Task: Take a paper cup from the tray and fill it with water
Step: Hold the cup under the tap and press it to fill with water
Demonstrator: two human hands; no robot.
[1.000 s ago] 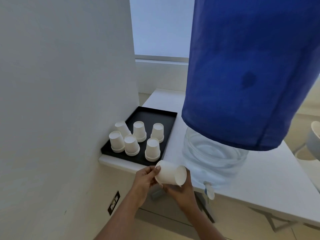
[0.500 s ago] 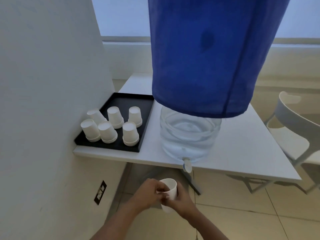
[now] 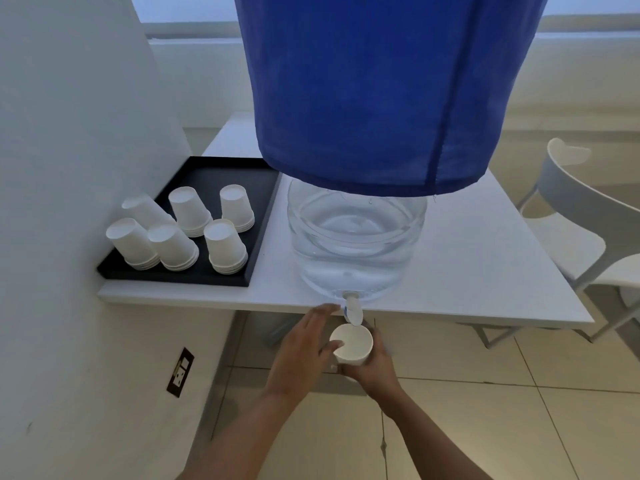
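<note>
A white paper cup (image 3: 351,344) stands upright in my right hand (image 3: 372,367), held just under the white tap (image 3: 353,308) of the clear water jug (image 3: 356,244). My left hand (image 3: 304,344) is off the cup, fingers spread, its fingertips near the table edge just left of the tap. A blue cloth cover (image 3: 374,91) drapes the upper jug. The black tray (image 3: 180,275) at the table's left holds several stacks of upside-down paper cups (image 3: 225,245).
The white table (image 3: 467,271) carries the tray and jug. A white wall (image 3: 69,168) stands close on the left, with a socket (image 3: 180,372) low down. A white chair (image 3: 581,230) is at the right. Tiled floor lies below.
The cup has risen to sit right under the tap, held by the right hand alone. My left hand let go of it and reached up toward the tap.
</note>
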